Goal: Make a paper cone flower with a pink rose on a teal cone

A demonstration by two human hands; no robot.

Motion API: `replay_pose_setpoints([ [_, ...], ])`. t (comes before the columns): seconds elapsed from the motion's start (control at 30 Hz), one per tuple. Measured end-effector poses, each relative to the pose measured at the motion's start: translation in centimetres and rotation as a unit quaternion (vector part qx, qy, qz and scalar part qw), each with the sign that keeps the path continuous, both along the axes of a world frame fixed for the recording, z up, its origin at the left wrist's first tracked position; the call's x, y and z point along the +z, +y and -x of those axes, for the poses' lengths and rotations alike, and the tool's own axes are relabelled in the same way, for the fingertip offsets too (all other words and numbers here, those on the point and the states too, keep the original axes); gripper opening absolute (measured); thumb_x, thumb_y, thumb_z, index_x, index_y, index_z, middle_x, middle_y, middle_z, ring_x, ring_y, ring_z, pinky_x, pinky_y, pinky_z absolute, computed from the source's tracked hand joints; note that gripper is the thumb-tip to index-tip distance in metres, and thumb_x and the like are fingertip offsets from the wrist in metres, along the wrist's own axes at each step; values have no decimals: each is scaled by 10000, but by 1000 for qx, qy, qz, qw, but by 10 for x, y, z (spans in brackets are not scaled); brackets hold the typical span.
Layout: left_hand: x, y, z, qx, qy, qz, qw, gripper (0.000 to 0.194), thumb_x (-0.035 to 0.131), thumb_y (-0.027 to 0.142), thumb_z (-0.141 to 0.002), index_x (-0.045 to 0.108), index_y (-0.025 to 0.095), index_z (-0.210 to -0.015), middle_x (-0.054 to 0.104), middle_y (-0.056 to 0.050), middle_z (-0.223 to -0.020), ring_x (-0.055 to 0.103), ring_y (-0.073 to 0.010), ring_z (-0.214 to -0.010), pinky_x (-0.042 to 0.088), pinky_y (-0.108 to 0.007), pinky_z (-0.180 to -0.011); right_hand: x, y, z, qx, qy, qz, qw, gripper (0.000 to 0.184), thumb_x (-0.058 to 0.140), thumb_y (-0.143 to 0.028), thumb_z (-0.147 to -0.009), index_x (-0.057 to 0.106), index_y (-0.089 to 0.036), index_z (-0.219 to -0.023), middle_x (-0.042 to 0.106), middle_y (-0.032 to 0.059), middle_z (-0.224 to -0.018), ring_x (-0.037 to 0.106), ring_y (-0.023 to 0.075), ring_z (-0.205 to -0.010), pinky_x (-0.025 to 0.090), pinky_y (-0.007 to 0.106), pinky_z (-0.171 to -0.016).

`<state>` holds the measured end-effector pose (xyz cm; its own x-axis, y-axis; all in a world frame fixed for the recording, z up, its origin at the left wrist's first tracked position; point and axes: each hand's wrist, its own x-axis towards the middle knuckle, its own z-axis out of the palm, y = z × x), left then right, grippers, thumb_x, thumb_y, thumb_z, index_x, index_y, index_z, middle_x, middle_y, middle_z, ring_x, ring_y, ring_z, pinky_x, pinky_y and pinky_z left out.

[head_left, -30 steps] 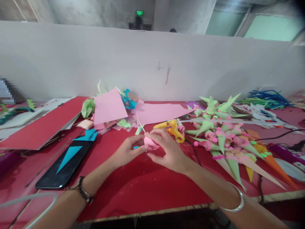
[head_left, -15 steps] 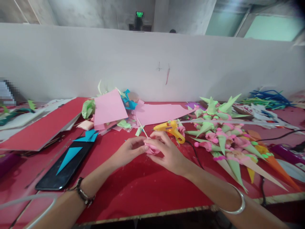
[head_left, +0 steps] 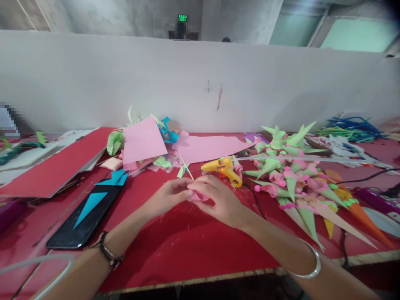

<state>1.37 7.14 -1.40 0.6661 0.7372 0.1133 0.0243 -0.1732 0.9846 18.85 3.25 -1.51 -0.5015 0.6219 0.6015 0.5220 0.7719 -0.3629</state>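
Note:
A pink paper flower (head_left: pixel 199 196) is held between my two hands above the red tabletop, partly hidden by my fingers. My left hand (head_left: pixel 170 196) pinches its left side with thumb and fingers. My right hand (head_left: pixel 218 202) is curled over its top and right side. A thin pale stick (head_left: pixel 186 167) points up and away from behind my fingertips; whether it joins the flower I cannot tell. Just beyond my right hand lies a yellow glue gun (head_left: pixel 224 168) with a long clear glue stick (head_left: pixel 281 158) in its back.
At right is a pile of green and pink paper cones (head_left: pixel 289 183). Pink paper sheets (head_left: pixel 209 148) and scraps lie at the back. A black phone (head_left: pixel 67 233) with blue paper pieces (head_left: pixel 90 206) sits left, near a red board (head_left: pixel 59 166). A white partition (head_left: pixel 140 79) stands behind.
Both hands stay in nearly the same place around the pink paper flower. My right fingers have curled further over it, so less of it shows.

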Motion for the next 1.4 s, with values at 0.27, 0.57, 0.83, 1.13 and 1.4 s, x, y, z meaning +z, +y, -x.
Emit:
replay_pose_setpoints([
  [0.27,1,-2,0,-24,-16,14,999,357,619,375,-687,535,155,-956,588,-48,-910,559,-162,-850,435,-283,-754,2,-2,0,-7,9,25,1000,214,476,-233,-811,488,-227,-1025,481,52,-968,503,161,-922,455,320,-819],
  [0.57,3,-2,0,-22,3,11,1000,184,565,262,-749,550,141,-888,585,-25,-836,551,-131,-799,430,-246,-716,1,-2,0,8,4,48,999,319,476,-202,-803,436,-235,-1118,461,55,-1001,492,156,-926,453,313,-816],
  [0.83,4,-2,1,-14,-9,49,999,175,584,251,-733,556,135,-861,559,0,-787,535,-97,-727,428,-205,-663,4,-4,0,14,9,70,997,230,494,-224,-798,480,-227,-1027,440,48,-983,489,151,-926,440,293,-832],
  [1.13,-5,1,2,-5,-47,155,987,248,621,289,-699,566,147,-894,564,-12,-824,551,-117,-747,462,-220,-631,3,-2,-2,27,7,73,997,343,518,-233,-783,428,-232,-1114,425,62,-1032,461,175,-994,418,330,-867],
  [1.4,2,1,2,-18,-35,166,985,246,626,291,-697,575,137,-882,575,-22,-814,553,-115,-753,465,-235,-677,3,-2,-1,17,39,55,998,258,500,-202,-796,477,-241,-1051,460,46,-970,492,159,-928,433,312,-824],
])
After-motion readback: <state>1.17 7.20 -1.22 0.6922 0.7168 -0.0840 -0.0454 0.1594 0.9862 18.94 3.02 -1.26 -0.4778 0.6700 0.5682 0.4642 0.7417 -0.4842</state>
